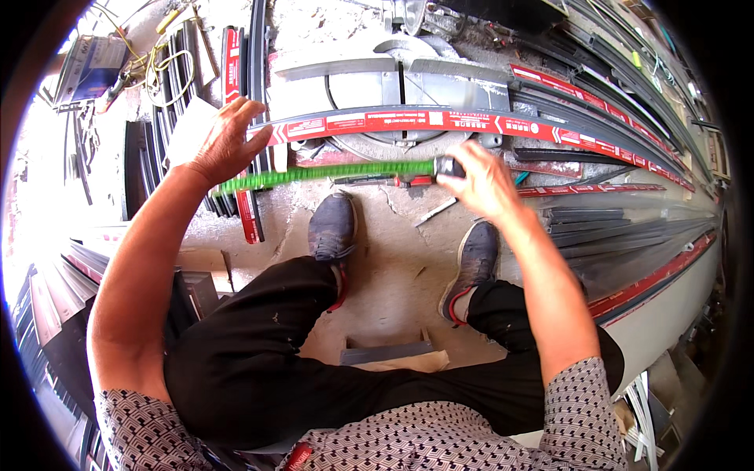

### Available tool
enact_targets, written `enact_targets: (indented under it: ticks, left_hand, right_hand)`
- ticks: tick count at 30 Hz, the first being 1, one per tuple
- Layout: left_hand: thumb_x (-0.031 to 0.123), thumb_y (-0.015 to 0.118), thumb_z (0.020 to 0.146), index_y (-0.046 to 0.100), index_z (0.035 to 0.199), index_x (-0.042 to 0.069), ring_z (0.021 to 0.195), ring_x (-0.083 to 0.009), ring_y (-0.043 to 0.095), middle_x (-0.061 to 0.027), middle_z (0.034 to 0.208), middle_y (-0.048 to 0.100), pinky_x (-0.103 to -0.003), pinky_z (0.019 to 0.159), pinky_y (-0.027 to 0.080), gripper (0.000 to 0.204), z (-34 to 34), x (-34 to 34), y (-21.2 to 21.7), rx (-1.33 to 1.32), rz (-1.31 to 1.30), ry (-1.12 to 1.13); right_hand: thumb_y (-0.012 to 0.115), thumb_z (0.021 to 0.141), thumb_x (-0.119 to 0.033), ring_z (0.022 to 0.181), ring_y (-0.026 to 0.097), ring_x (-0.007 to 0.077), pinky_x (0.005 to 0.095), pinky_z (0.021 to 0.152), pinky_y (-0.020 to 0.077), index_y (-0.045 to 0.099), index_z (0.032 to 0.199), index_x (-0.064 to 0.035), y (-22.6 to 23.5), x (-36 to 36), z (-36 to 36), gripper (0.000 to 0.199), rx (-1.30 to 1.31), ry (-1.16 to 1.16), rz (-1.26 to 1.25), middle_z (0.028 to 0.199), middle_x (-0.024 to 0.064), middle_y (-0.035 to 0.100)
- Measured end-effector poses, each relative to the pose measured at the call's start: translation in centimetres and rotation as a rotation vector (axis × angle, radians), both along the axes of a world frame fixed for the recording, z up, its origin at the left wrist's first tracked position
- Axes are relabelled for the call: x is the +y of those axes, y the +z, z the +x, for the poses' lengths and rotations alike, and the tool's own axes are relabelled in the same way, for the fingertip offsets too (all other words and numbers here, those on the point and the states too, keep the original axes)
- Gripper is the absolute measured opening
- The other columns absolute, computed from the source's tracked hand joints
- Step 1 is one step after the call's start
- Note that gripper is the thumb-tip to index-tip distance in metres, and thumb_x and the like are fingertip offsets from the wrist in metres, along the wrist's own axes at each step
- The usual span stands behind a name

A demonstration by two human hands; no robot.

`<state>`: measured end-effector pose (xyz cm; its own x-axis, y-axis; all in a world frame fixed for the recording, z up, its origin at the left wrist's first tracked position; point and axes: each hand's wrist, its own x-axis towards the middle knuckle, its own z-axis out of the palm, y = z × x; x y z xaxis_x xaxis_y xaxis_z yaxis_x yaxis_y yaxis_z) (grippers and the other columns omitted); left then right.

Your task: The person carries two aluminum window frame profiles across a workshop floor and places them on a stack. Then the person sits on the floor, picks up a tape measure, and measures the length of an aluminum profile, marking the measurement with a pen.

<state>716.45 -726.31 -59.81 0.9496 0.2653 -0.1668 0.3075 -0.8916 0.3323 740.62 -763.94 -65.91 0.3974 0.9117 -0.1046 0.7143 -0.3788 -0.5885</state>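
Observation:
My right hand [481, 179] is closed around the dark case of a tape measure [448, 167], just in front of a long profile. Its bright green blade [338, 170] is drawn out to the left, slightly blurred, and passes below my left wrist with its end free. My left hand [226, 143] has thumb and fingers around the left end of a long grey metal profile [377, 120] with a red printed film. That profile lies across the bed of a mitre saw [357, 90] and runs far to the right.
Several red-labelled profiles [597, 98] lie at the right, near plastic-wrapped profiles [597, 235]. Dark strips [171, 67] and a yellow cord [191, 74] are at the left. A pen-like stick [434, 212] lies on the floor between my shoes [331, 226]. A box [90, 67] stands far left.

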Motion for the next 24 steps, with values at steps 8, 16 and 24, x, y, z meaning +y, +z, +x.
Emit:
enact_targets:
  ticks: [8, 16, 24]
  left_hand:
    - [0.031, 0.078, 0.085, 0.044, 0.149, -0.002, 0.137, -0.04, 0.047, -0.0223, 0.146, 0.048, -0.048, 0.115, 0.039, 0.079, -0.2, -1.6, -6.8, 0.215, 0.039, 0.141]
    - [0.018, 0.077, 0.081, 0.047, 0.141, -0.001, 0.132, -0.0381, 0.05, -0.0218, 0.134, 0.055, -0.048, 0.112, 0.04, 0.07, 1.8, -1.1, -9.7, 0.322, 0.16, 0.126]
    - [0.007, 0.076, 0.08, 0.055, 0.119, 0.002, 0.115, -0.0381, 0.06, -0.0195, 0.117, 0.062, -0.048, 0.101, 0.046, 0.045, 1.8, -1.2, -11.3, 0.284, 0.183, 0.162]
  right_hand:
    - [0.085, 0.081, -0.023, 0.107, 0.067, 0.0393, 0.0486, 0.089, 0.0556, 0.062, 0.123, -0.0101, -4.0, -3.7, -6.3, 0.05, 0.148, -0.01, -0.211, 0.118, 0.0137, 0.066]
    - [0.082, 0.084, -0.028, 0.11, 0.064, 0.0366, 0.0489, 0.093, 0.0543, 0.062, 0.123, -0.0129, -8.1, -2.4, -6.7, 0.046, 0.106, -0.066, -0.336, 0.12, 0.0098, 0.062]
    - [0.076, 0.089, -0.036, 0.111, 0.066, 0.0381, 0.0504, 0.091, 0.0556, 0.062, 0.128, -0.0145, -7.7, -1.6, -5.1, 0.047, 0.163, -0.101, -0.327, 0.126, 0.0103, 0.062]
